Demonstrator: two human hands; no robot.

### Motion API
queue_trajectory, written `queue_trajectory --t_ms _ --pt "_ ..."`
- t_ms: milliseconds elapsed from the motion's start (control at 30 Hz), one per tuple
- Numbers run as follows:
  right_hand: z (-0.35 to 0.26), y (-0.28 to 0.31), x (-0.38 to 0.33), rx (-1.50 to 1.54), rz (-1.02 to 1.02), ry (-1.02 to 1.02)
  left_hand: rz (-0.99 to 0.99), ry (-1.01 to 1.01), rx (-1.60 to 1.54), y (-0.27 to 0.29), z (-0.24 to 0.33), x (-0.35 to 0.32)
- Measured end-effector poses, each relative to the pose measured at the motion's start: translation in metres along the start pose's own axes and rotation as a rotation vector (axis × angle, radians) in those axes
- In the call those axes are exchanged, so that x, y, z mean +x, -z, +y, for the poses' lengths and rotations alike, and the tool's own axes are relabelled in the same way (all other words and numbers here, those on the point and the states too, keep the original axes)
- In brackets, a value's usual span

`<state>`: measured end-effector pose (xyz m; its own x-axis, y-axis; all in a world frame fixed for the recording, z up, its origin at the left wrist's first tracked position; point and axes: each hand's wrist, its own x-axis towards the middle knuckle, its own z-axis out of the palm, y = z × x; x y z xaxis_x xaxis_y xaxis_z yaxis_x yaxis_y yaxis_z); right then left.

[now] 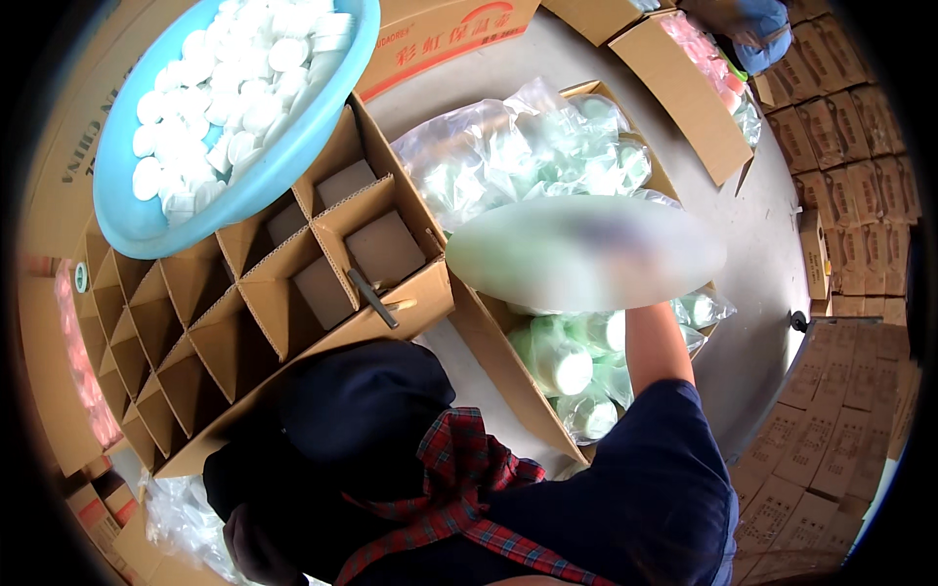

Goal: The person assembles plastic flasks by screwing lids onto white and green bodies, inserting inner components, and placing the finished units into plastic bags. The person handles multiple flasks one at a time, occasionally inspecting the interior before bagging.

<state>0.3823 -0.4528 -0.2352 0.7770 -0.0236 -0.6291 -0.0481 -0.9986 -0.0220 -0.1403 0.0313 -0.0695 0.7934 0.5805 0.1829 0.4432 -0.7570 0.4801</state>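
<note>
My right arm reaches up from the lower edge into an open cardboard box (508, 376) lined with a clear plastic bag (489, 146) full of pale green cups (572, 371). A blurred pale green patch covers where my right hand would be, so I cannot tell whether it is gripping anything. My left hand is not in view. Just left of that box stands a cardboard carton with a divider grid (283, 293), its cells bare. A light blue basin (127, 220) of white caps (234, 88) rests over the carton's far left corner.
</note>
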Motion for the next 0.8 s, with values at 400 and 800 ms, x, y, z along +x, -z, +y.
queue_trajectory --t_ms 400,800 --pt "-0.128 -0.125 0.034 0.046 0.260 0.493 -0.020 -0.193 -0.090 0.003 0.003 -0.007" --pt "-0.170 -0.079 0.072 0.088 -0.300 0.042 0.223 -0.414 -0.124 -0.019 -0.014 -0.001"
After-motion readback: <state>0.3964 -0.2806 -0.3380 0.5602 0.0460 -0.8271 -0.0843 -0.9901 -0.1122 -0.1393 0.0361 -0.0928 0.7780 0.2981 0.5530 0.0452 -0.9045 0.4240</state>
